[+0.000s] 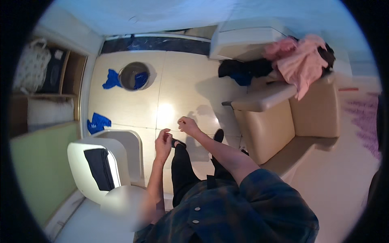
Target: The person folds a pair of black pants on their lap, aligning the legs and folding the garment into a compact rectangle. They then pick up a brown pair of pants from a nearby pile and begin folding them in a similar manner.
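Observation:
Above the tiled floor, in front of my body, my left hand [163, 143] is raised with its fingers loosely bent and apart. Nothing shows in it. To its right and slightly farther off, my right hand [189, 125] faces it, fingers half curled, with a gap between thumb and fingertips. The two hands do not touch. Nearest my left hand stands a white chair [77, 162] with a folded black cloth [99, 169] laid over it. Farther away, a round metal bin [129, 81] holds a blue plastic bag [141, 79] whose end hangs outside.
Another blue bag [99, 123] lies on the floor by the left wall. A beige armchair [267, 129] stands at right, with pink clothing [300, 62] and dark clothing [245, 69] heaped behind its armrest. Shelves [71, 77] at left hold a patterned bag [31, 69].

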Action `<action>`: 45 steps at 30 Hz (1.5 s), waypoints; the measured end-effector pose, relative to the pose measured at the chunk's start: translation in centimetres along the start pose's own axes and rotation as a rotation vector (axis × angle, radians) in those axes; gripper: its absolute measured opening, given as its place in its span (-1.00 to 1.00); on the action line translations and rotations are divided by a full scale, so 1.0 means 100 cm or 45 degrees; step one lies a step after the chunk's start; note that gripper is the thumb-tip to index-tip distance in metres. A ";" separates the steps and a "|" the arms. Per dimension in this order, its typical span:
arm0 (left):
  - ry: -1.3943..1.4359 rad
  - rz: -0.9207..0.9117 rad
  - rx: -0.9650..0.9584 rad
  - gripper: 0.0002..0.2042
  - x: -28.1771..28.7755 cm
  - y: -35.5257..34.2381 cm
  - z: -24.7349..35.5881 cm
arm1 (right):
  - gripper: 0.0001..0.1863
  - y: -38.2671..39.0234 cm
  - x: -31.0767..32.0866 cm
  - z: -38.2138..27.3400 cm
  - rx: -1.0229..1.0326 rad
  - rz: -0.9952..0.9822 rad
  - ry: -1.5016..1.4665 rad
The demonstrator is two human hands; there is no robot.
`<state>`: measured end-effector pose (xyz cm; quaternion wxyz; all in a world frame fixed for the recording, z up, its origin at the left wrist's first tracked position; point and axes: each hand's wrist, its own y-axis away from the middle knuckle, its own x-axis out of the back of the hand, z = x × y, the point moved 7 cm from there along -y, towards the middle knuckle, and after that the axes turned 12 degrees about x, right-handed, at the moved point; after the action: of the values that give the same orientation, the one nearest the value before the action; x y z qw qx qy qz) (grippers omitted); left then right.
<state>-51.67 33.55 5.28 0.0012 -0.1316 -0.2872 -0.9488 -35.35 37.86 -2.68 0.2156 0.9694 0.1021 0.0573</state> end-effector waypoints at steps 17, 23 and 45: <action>-0.465 -0.767 -0.221 -0.69 -0.339 0.091 0.159 | -0.82 0.146 0.304 0.033 0.045 0.574 -0.196; -0.466 -0.909 -0.127 -0.72 -0.338 0.066 0.153 | -0.80 0.155 0.335 0.028 0.010 0.642 -0.247; -0.432 -1.201 -0.039 -0.83 -0.476 0.057 0.202 | -0.86 0.224 0.465 0.040 -0.043 0.896 -0.480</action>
<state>-0.29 36.35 12.62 -0.4766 -0.1399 -0.2976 -0.8153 14.42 26.78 6.47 0.2137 0.9351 -0.2785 -0.0496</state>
